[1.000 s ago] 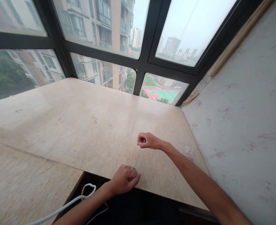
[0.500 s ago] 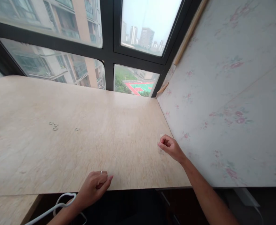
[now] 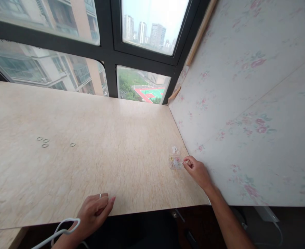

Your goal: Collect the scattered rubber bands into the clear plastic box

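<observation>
A small clear plastic box [image 3: 175,166] stands at the right of the stone-patterned sill, holding tiny trinkets, one of them gold-coloured. Just beyond it lies a little whitish piece [image 3: 174,149]. My right hand [image 3: 197,171] is at the box's right side, thumb and forefinger pinched together; anything between the tips is too small to make out. Near the front edge my left hand [image 3: 95,209] rests with curled fingers, a ring on one, and nothing visible in its grip. Far to the left, three thin rings [image 3: 45,145] lie close together, with a single ring [image 3: 73,145] apart from them.
A wall with flowered paper [image 3: 245,103] rises along the right end of the sill [image 3: 121,148]. Dark window frames [image 3: 109,69] border the back. A white cable [image 3: 51,238] loops beside my left wrist, below the front edge.
My right hand has shifted right off the plastic box, so its contents now show. The view has turned slightly, moving the rings left in the picture. My left hand keeps its curled pose.
</observation>
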A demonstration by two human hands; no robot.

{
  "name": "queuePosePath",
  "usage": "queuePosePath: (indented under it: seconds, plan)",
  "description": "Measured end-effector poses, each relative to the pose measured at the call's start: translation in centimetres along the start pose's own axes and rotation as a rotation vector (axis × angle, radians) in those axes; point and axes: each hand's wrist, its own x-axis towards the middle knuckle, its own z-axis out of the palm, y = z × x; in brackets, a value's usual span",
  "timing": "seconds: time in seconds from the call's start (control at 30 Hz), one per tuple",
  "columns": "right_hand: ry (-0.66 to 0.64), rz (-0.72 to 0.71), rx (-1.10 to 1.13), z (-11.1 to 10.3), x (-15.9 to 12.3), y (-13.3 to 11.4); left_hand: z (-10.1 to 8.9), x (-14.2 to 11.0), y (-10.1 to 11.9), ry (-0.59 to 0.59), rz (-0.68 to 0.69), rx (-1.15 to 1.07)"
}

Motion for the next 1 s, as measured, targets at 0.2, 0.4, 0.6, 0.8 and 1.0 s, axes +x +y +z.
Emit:
queuePosePath:
  seconds: [0.2, 0.4, 0.6, 0.8, 1.0]
  plan:
    - [-0.048, -0.012, -0.099, -0.3, -0.2, -0.4, 0.1, -0.2, 0.0, 0.012, -0.014, -0.010]
    - [-0.017, -0.053, -0.062, -0.7, -0.9, -0.4, 0.2, -0.2, 0.0, 0.021, -0.038, -0.040]
    - [0.017, -0.093, 0.046, 0.4, -2.8, -1.1, -0.6, 0.2, 0.0, -0.052, -0.216, -0.101]
    - [-0.095, -0.338, 0.242, 3.6, -5.6, -2.1, -3.5, 1.7, -1.8, -0.089, -0.580, -0.093]
    - [-0.075, -0.447, 0.259, 5.4, -6.5, -1.7, -8.2, 4.2, -6.9, 0.164, -0.820, 0.105]
